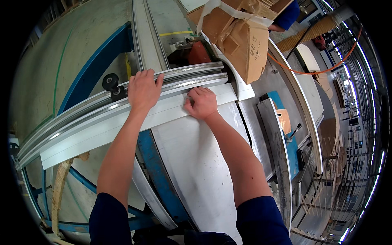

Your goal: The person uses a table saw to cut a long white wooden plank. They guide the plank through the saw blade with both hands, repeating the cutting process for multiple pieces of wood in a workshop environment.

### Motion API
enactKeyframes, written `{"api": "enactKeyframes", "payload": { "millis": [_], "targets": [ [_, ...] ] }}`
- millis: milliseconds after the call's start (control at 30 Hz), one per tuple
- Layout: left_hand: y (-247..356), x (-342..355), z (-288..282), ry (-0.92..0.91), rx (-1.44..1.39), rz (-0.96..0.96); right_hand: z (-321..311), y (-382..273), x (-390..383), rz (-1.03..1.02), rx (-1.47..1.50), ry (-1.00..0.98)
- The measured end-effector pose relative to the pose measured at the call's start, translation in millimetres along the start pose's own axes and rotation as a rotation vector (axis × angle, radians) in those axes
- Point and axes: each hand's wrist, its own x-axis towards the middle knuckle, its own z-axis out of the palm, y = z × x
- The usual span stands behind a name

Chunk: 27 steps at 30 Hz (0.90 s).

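My left hand lies over the long aluminium fence rail, fingers bent around it, right of a black knob. My right hand has its fingers curled on a long white board, which lies along the near side of the rail; its fingertips are partly hidden. The board crosses a pale metal table surface with a blue steel strip at its left.
Cardboard boxes sit upper right, beside another person's blue sleeve. A red machine part is beyond the rail, a curved blue frame upper left. An orange hose and metal machine surfaces extend to the right.
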Motion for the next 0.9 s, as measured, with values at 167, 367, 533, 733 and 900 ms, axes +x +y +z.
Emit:
{"api": "enactKeyframes", "payload": {
  "millis": [167,367,533,733,900],
  "targets": [
    [2,-18,-5,0.024,-0.031,-0.008,-11,-12,-10,-0.006,0.01,-0.011],
    [4,-49,-18,0.086,-0.048,0.068,-34,-36,-30,-0.002,-0.007,-0.022],
    [6,-123,-59,0.292,-0.594,0.048,-47,-62,-46,-0.034,-0.005,-0.012],
    [-80,-342,-84,0.134,-0.725,-0.995,-69,-57,-77,-0.016,0.017,0.005],
    [-204,-334,-101,0.702,-1.718,-1.343,-76,-58,-87,-0.019,0.026,-0.021]
  ]
}}
